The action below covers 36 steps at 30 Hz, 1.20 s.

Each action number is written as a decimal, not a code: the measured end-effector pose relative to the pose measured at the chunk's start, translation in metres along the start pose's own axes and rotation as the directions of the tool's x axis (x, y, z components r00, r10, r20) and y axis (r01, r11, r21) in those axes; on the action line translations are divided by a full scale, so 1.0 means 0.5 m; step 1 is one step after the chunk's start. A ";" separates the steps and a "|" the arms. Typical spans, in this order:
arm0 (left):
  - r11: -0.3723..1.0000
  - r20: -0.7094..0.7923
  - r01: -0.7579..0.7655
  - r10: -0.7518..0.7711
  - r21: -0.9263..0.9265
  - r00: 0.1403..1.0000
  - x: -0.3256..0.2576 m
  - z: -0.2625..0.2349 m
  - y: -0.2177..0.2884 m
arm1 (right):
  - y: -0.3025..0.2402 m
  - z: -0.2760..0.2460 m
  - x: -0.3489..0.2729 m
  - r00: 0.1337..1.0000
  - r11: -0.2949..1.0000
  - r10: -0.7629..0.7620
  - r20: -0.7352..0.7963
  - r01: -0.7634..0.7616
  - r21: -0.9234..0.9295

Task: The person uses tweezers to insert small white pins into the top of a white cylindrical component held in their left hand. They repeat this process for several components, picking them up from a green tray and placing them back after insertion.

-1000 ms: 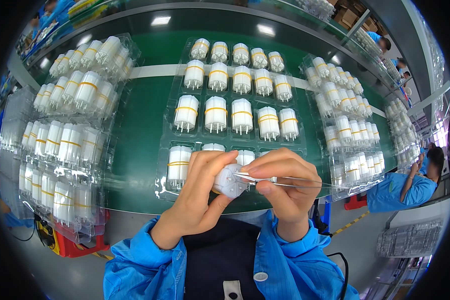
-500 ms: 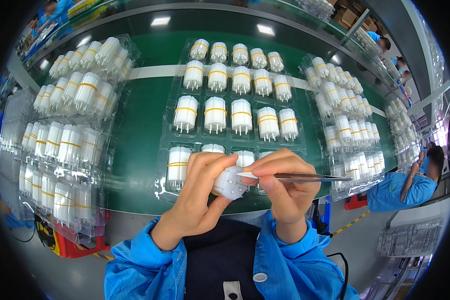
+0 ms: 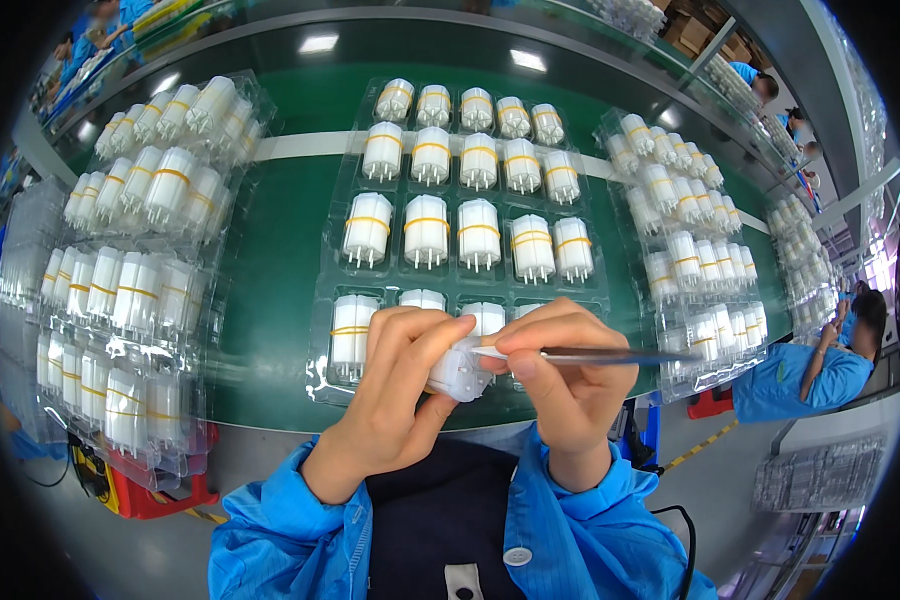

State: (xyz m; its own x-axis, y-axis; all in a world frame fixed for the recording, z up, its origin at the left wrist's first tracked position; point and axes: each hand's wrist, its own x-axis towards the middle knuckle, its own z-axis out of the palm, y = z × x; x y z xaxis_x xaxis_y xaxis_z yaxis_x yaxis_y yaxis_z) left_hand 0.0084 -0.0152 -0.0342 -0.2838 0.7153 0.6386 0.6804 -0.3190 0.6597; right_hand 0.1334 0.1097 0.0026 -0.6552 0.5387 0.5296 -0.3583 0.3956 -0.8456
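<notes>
My left hand [image 3: 395, 395] grips a small white plastic part [image 3: 458, 371] with pins, held just above the near edge of the green table. My right hand [image 3: 565, 385] pinches thin metal tweezers [image 3: 595, 354], whose tip touches the top of the part while the handle points right. Directly behind my hands lies a clear blister tray [image 3: 322, 330] holding rows of white cylindrical parts with yellow bands [image 3: 478, 232]; my fingers hide some of its nearest row.
More clear trays of the same white parts are stacked at the left [image 3: 130, 290] and at the right [image 3: 690, 250] of the green table [image 3: 270, 260]. A red bin [image 3: 160, 490] sits below the left edge. A person in blue [image 3: 820, 365] sits at the far right.
My hands have stayed in place over the tray's near row. The tweezers have shifted slightly against the white part, and my right fingers have re-gripped them.
</notes>
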 end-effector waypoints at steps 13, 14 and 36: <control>0.951 -0.280 -0.035 -0.054 -0.306 0.959 -0.023 0.037 -0.016 | -0.015 0.024 -0.033 0.997 0.950 0.005 -0.071 0.018 0.313; 0.933 -0.277 -0.009 -0.097 -0.360 0.956 -0.025 0.042 -0.016 | -0.019 0.026 -0.033 0.999 0.974 0.003 -0.052 0.009 0.227; 0.989 -0.082 0.106 -0.114 -0.100 0.990 -0.009 -0.002 -0.005 | 0.012 0.003 -0.013 0.963 0.982 -0.124 -0.238 0.153 0.107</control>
State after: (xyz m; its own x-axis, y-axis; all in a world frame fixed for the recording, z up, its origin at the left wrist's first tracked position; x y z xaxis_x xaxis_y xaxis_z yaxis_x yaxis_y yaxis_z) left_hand 0.0074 -0.0181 -0.0382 -0.4138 0.6939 0.5893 0.5757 -0.3020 0.7598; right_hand 0.1345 0.1075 -0.0060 -0.4282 0.6469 0.6310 -0.5233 0.3918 -0.7568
